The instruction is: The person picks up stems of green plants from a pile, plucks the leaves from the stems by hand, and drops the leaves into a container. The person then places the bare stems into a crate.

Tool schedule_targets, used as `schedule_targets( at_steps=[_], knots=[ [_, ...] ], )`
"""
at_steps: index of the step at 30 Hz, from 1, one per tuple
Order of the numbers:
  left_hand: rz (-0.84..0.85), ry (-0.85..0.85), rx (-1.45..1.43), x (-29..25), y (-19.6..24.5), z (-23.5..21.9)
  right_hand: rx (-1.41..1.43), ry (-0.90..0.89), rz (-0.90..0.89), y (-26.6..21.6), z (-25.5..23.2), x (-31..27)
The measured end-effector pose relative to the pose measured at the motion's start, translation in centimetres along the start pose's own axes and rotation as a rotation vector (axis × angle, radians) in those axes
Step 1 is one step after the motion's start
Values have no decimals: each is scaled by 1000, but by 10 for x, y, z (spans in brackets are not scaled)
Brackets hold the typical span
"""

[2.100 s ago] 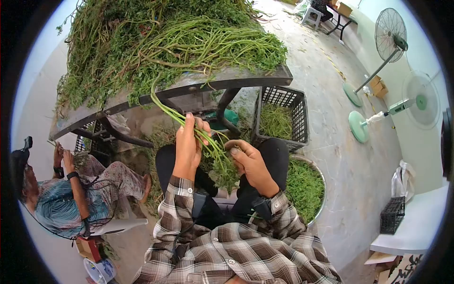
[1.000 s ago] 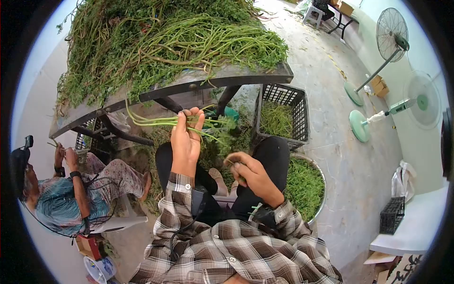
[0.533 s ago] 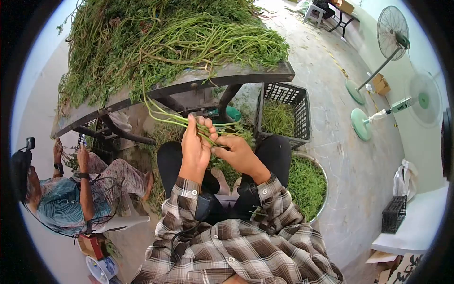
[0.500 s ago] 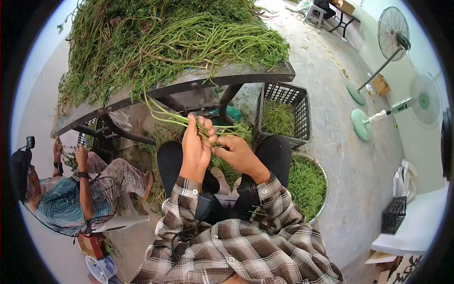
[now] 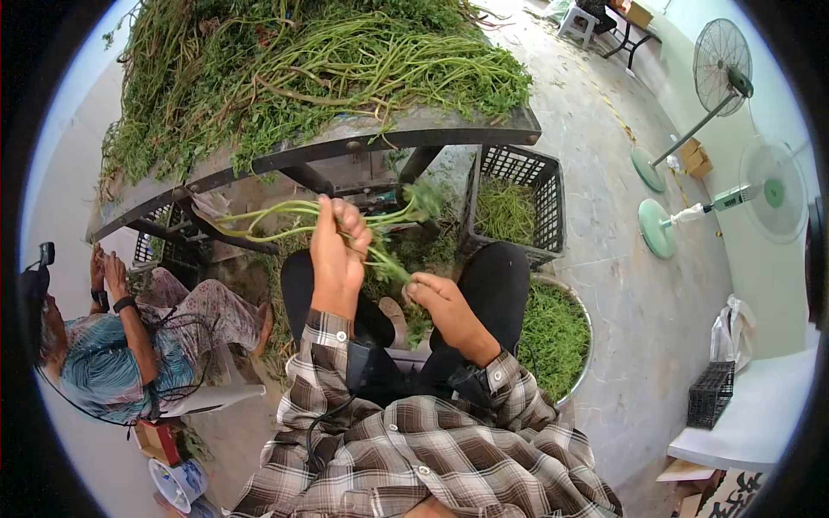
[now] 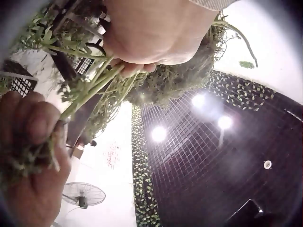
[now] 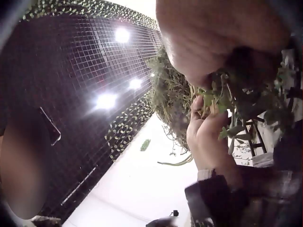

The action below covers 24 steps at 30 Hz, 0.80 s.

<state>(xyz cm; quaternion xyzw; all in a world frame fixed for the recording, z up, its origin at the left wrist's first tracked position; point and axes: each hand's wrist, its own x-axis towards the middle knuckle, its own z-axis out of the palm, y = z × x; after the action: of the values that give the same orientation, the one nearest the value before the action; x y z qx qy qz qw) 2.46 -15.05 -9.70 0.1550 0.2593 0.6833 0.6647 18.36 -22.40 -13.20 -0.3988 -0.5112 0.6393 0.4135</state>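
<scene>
My left hand [image 5: 338, 263] grips a small bunch of long green stems [image 5: 281, 209] in front of the table. Their bare ends bend out to the left, and leafy tops [image 5: 423, 203] stick out to the right. Lower and to the right, my right hand [image 5: 453, 318] pinches the leafy end of one sprig [image 5: 386, 262], which runs back to the left hand. In the left wrist view the right hand [image 6: 40, 165] has its fingers curled round leaves, with stems [image 6: 92, 90] stretched between both hands. Leaves [image 7: 232, 97] hang below the right hand in the right wrist view.
A heap of leafy stems [image 5: 328, 69] covers the table [image 5: 363, 145]. Beyond my right knee stand a black crate [image 5: 550, 207] of stems and a metal basin [image 5: 591, 337] of leafy greens. A seated person [image 5: 121, 354] is at left; fans [image 5: 724, 65] stand at right.
Half a second ago both hands were together at the stems. Now the right hand has drawn down and right with a leafy end, while the left has shifted slightly left with the bunch.
</scene>
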Motion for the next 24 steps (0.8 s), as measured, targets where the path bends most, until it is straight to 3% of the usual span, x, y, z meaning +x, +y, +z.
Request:
schedule_targets(
  at_steps=[1,4,5,8,9,10,11,13,16,17,21,24],
  knots=[
    [2,-96,-7,-1,-7,-2,0,1,-2,3,0,3],
    [-82,-100,-56,-15,-24,8,172,94,-65,2,2,13],
    [-85,-181,-111,-14,-29,-1,209,124,-45,0,3,14],
    [-131,-109,-128,-11,-18,-6,301,158,-14,-6,3,13],
    [-155,-275,-156,-8,-12,-11,466,48,-7,-5,-2,12],
    [-151,-274,-156,-7,-12,-13,630,-67,0,-5,-5,12],
    [-176,-267,-97,-8,-13,-15,630,-71,-1,-4,-6,12],
    [-222,-327,-71,-11,-15,-14,1089,-185,137,-9,-7,13],
    [-196,-229,-123,-17,-23,-1,994,-113,135,-11,-1,16],
    [-193,-112,-94,-19,-24,5,842,-69,110,-5,3,17],
    [-116,-78,70,-23,-31,12,688,105,184,13,14,20],
    [-181,-40,39,-19,-26,4,629,89,180,25,19,21]
  ],
)
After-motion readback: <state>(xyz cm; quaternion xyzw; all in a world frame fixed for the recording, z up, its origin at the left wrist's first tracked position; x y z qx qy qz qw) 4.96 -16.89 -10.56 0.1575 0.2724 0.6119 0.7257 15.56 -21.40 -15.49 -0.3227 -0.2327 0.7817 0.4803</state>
